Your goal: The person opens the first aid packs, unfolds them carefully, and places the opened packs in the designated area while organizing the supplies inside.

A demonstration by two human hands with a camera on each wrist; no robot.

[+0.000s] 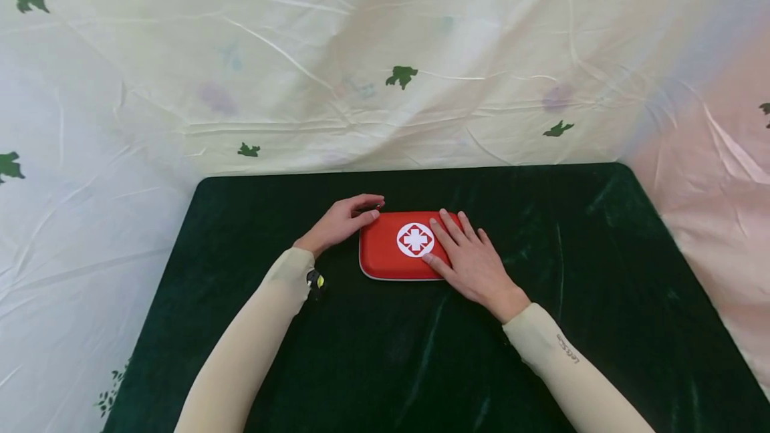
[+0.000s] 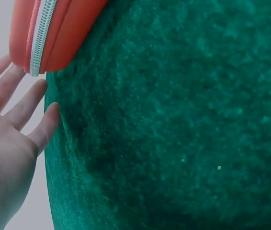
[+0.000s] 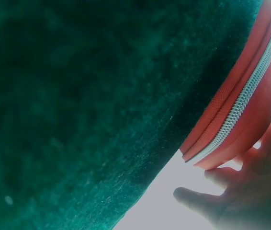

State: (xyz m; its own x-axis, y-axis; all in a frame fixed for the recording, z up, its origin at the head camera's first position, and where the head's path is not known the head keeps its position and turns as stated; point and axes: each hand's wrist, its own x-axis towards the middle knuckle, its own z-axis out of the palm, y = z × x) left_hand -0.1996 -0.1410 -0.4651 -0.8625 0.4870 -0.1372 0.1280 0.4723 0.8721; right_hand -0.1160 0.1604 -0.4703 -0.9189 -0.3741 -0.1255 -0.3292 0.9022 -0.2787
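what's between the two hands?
The head view shows it: the left part of the red case and its white cross emblem lie between the left hand and the right hand, which rests on the case.

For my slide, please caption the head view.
Right grip resting on a red case, left grip at one corner.

- Case (image 1: 382, 249): smooth, soft sheen.
- Zipper (image 2: 42, 36), along the case: ribbed.
- Tablecloth (image 1: 373, 353), under the case: velvety cloth.
- Sheet (image 1: 457, 39), behind the case: creased, satiny cloth.
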